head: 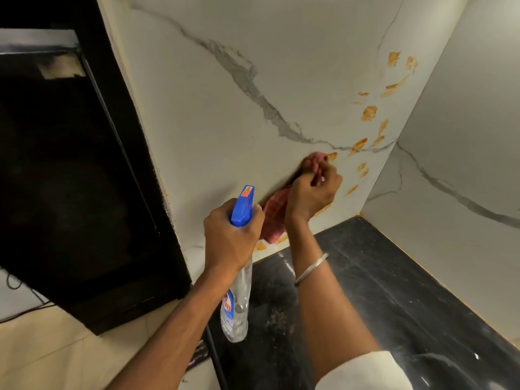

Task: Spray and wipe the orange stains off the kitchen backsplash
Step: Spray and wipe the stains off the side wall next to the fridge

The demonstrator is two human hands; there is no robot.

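the right hand (311, 192) presses a bunched pink cloth (274, 218) to the marble backsplash (213, 102), its grip clenched on it, while the left hand (230, 237) grasps the blue-topped spray bottle (239, 277) over the dark worktop (380, 277). most orange stains (368, 113) remain up the right side, so the wiping looks barely begun.

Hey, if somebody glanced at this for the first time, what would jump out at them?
Probably the orange stains scattered up the white marble backsplash toward the corner. Next, the right hand pressing a red cloth against that wall, and the left hand gripping a blue-topped spray bottle over the black counter.
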